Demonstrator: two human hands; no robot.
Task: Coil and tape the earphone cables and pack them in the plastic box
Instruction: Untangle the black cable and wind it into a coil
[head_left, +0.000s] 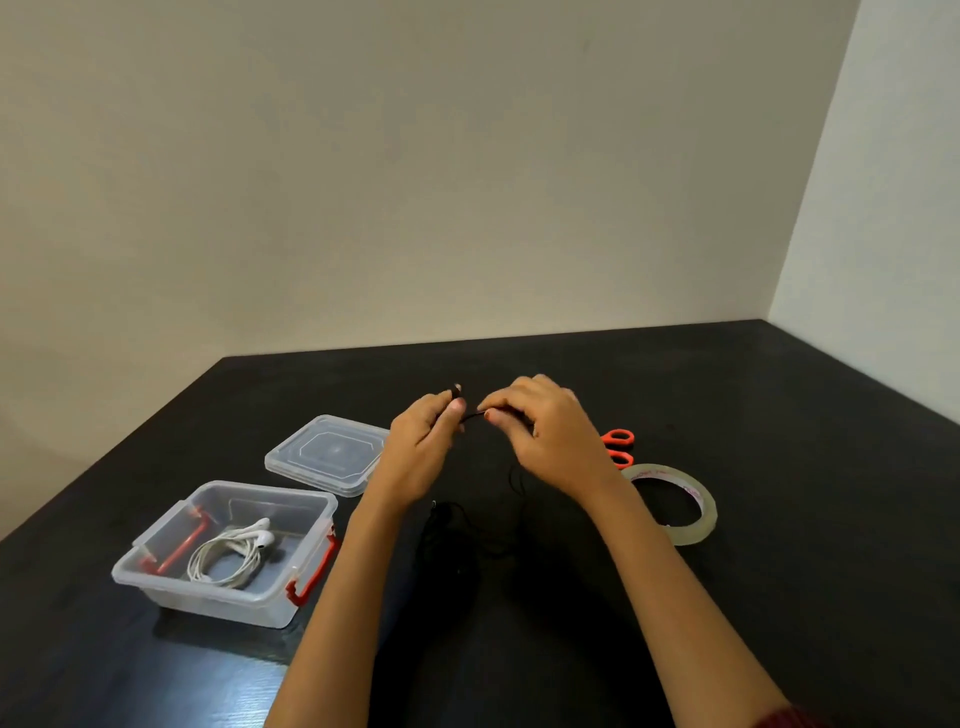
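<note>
- the white earphones (234, 553) already lie coiled inside the clear plastic box (208, 597), on the left side of the dark surface (779, 415); whether a strip of tape holds that coil is too small to tell.
- the black earphone cable (471, 416) is the one in hand: a short stretch runs between the two hands above the middle of the surface, and the rest trails down in a loose tangle on the surface below the wrists, hard to trace against the dark top.
- the left hand (421, 441) has its fingers curled and pinches one end of the black cable, a small tip poking up above the fingertips.
- the right hand (550, 441) is curled too, thumb and forefinger pinching the cable just beside the left hand.
- by my judgement the task is about halfway: one set packed, the second only at the start of coiling; taping it, putting it in the box and perhaps fitting the lid remain.
- count: two earphone sets (one white, one black), one box with red latches, one clear lid (327, 454) lying just behind the box, one roll of clear tape (701, 519) to the right, one pair of orange-handled scissors (618, 444) partly hidden behind the right hand.
</note>
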